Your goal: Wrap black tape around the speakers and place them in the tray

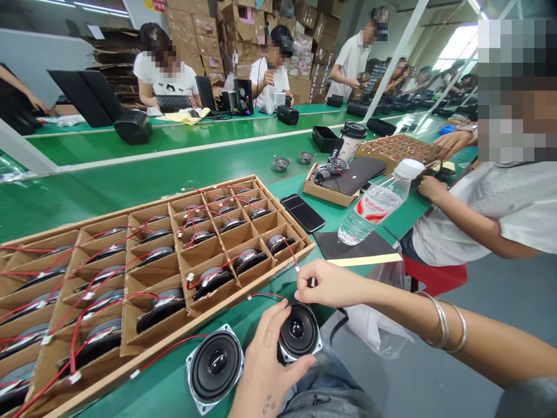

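Observation:
My left hand (272, 363) grips a square-framed black speaker (298, 330) by its edges, thumb in front and fingers behind, above my lap at the table edge. Just over the speaker's upper rim is my right hand (328, 283), its thumb and forefinger pinched together; whatever they hold is hidden. A second speaker (216, 363) lies face up on the green table to the left. Beyond both is a divided cardboard box (261, 273), its compartments holding several speakers with red wires and white plugs. One red wire (290, 251) hangs over the box's near corner, close to my right fingers.
A black phone (303, 212), a water bottle (376, 203) on a dark sheet and a small carton (333, 191) stand right of the box. Two loose small speakers (281, 164) lie farther back. A co-worker (470, 197) sits at the right; others work across the table.

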A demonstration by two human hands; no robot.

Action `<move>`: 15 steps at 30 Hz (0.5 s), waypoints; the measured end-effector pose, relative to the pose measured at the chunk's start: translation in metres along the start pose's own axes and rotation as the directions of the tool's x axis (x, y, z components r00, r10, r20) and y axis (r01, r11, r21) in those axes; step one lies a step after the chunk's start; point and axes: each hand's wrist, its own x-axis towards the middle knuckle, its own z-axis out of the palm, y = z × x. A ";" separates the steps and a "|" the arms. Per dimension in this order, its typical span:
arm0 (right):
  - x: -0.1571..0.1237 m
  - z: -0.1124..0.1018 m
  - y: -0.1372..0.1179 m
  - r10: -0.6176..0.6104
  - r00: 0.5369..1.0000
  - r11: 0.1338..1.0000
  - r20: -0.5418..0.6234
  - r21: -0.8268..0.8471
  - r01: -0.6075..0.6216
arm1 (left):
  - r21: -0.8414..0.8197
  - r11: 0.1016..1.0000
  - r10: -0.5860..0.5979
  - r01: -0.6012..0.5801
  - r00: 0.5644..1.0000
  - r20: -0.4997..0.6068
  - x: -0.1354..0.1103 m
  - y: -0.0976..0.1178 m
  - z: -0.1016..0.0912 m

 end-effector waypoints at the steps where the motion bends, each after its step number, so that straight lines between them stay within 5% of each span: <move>1: 0.000 0.000 0.001 -0.002 1.000 1.000 -0.009 0.014 0.002 | -0.023 1.000 -0.017 0.017 1.000 -0.019 0.000 0.001 0.002; 7: -0.005 -0.004 0.009 -0.028 0.998 0.987 -0.062 0.157 0.038 | -0.086 0.994 -0.079 0.072 0.994 -0.076 -0.003 0.004 0.010; 15: -0.009 0.006 0.024 -0.086 0.996 0.961 -0.012 0.264 0.086 | 0.050 0.987 -0.148 0.150 0.988 -0.032 -0.005 0.017 0.004</move>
